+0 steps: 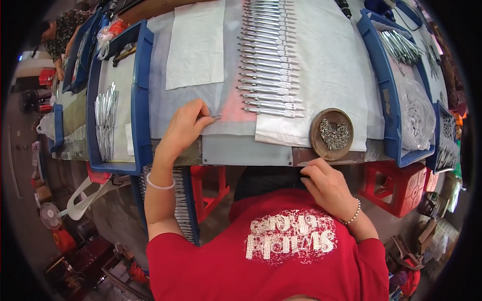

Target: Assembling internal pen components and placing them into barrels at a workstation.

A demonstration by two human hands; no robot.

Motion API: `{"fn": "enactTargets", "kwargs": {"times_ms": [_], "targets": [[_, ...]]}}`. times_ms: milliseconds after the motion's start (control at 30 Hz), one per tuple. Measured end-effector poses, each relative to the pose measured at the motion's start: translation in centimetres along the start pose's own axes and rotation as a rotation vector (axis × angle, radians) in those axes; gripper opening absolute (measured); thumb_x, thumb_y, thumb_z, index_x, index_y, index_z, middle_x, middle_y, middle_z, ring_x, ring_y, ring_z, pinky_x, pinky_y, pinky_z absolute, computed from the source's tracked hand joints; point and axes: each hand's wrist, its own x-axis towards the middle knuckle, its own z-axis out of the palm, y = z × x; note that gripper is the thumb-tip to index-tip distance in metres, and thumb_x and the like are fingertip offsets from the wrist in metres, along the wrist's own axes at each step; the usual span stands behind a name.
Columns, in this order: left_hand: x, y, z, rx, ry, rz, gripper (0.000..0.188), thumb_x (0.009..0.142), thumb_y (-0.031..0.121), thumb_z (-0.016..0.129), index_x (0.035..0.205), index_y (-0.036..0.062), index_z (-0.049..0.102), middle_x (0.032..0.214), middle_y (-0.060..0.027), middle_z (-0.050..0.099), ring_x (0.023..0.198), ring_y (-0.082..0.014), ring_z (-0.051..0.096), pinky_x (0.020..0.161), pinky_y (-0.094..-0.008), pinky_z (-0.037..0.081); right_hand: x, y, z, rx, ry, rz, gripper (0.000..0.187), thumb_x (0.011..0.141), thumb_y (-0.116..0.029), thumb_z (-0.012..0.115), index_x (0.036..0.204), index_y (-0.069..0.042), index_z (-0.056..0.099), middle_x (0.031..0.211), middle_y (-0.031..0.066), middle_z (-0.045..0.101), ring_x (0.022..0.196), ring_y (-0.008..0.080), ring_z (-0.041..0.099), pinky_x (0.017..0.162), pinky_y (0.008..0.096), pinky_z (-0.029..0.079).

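Left hand [188,123], center-left: thumb and finger pinching small shiny piece [217,116], mid-frame. Right hand [329,186], right of center: loosely curled, can't tell if holding, below brown bowl [316,136]. Silver tools [271,68] rowed upper center.

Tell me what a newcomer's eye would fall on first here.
Probably the long column of silvery metal pieces, running down the middle of the worktable. Next, perhaps, the red shirt at the bottom, then the round brown bowl of small metal bits at the table's near edge, beyond the right hand.
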Motion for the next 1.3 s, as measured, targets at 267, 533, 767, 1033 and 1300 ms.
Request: {"fn": "enactTargets", "kwargs": {"times_ms": [267, 533, 767, 1033, 1300], "targets": [[-0.5, 5.3, -0.5, 0.037, 0.482, 0.121, 0.014, 0.083, 0.001, 0.058, 0.097, -0.0007, 0.056, 0.077, -0.0078, 0.055, 0.065, -0.0157, 0.056, 0.058, -0.0257, 0.045, -0.3, 1.1, 0.3, 0.178, -0.047, -0.136, 0.02, 0.076, -0.006, 0.064, 0.093, -0.004, 0.054, 0.084, 0.0097, 0.052, 0.07, 0.0264, 0.057, 0.06, 0.0334, 0.047], [-5.3, 15.0, 10.5, -1.303, 0.506, 0.18, 0.012, 0.087, -0.004, 0.053, 0.098, -0.0014, 0.048, 0.091, -0.0103, 0.051, 0.07, -0.0174, 0.061, 0.061, -0.0289, 0.054, 0.9, -0.1, 0.9, 1.825, 0.038, 0.342, 0.034, 0.084, 0.002, 0.056, 0.117, -0.001, 0.049, 0.087, 0.0069, 0.057, 0.064, 0.0098, 0.05, 0.057, 0.0223, 0.042], [-7.4, 15.5, 13.2, -1.158, 0.062, 0.005, 0.011, 0.086, -0.006, 0.055, 0.095, -0.0021, 0.051, 0.096, -0.0085, 0.054, 0.079, -0.0101, 0.058, 0.073, -0.0208, 0.048, 0.3, 1.4, -0.4, 1.778, 0.241, 0.308, 0.011, 0.087, -0.005, 0.058, 0.096, 0.002, 0.058, 0.074, 0.0068, 0.058, 0.055, 0.0068, 0.046, 0.049, 0.0205, 0.037], [-6.9, 17.3, 11.3, -1.123, -0.407, -0.28, 0.01, 0.089, 0.0, 0.054, 0.097, -0.0035, 0.05, 0.086, -0.0083, 0.061, 0.076, -0.012, 0.061, 0.07, -0.0236, 0.051, -1.0, 1.5, -1.4, 1.341, 0.089, 0.449, 0.01, 0.086, -0.009, 0.062, 0.087, 0.001, 0.062, 0.071, -0.0006, 0.059, 0.06, 0.0015, 0.048, 0.051, 0.0156, 0.037], [-5.6, 18.2, 11.8, -1.301, -0.503, -0.339, 0.008, 0.089, 0.004, 0.056, 0.091, -0.0021, 0.052, 0.078, -0.0053, 0.06, 0.068, -0.0068, 0.057, 0.06, -0.0197, 0.046, -1.4, 2.5, -1.8, 1.459, 0.092, 0.537, 0.009, 0.085, -0.009, 0.062, 0.085, 0.0, 0.062, 0.068, -0.0009, 0.059, 0.055, 0.0009, 0.045, 0.046, 0.0158, 0.031]]}}
